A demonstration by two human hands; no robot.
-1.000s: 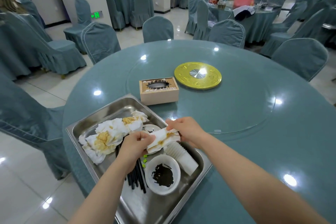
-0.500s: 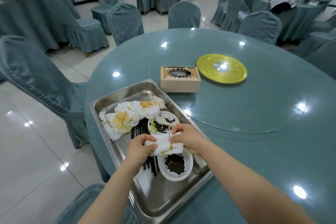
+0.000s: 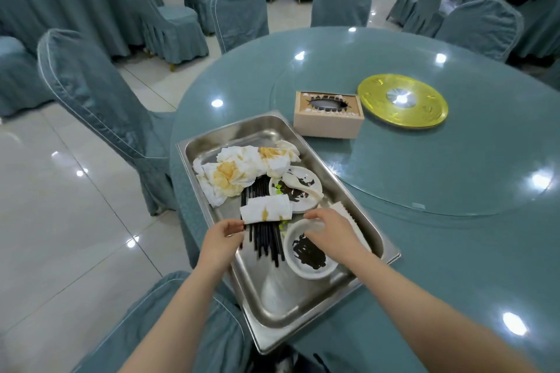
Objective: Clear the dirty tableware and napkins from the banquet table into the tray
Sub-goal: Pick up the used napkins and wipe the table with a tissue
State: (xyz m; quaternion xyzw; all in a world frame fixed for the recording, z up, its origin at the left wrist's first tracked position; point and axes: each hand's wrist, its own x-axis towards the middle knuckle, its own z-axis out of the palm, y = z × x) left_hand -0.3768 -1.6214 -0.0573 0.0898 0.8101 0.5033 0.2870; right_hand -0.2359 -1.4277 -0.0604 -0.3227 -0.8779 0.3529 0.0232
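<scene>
A steel tray (image 3: 281, 297) sits at the near left edge of the round teal table (image 3: 454, 266). In it lie crumpled stained napkins (image 3: 233, 174), black chopsticks (image 3: 266, 239), a small sauce-smeared plate with a spoon (image 3: 295, 188), a white bowl with dark sauce (image 3: 309, 254) and a ribbed paper cup (image 3: 348, 216). A folded stained napkin (image 3: 266, 209) rests across the chopsticks. My left hand (image 3: 222, 238) hovers just at its lower left corner, fingers loosely curled. My right hand (image 3: 331, 232) is over the bowl's far rim, fingertips near the napkin's lower right corner.
A tan tissue box (image 3: 328, 118) stands just beyond the tray on the glass turntable. A gold disc (image 3: 403, 104) marks the turntable's centre. Covered chairs stand left of the tray (image 3: 100, 91) and right below me (image 3: 181, 327). More chairs ring the table.
Both hands carried the folded napkin down and laid it across the chopsticks, then drew back slightly. My view shifted right and lower over the tray.
</scene>
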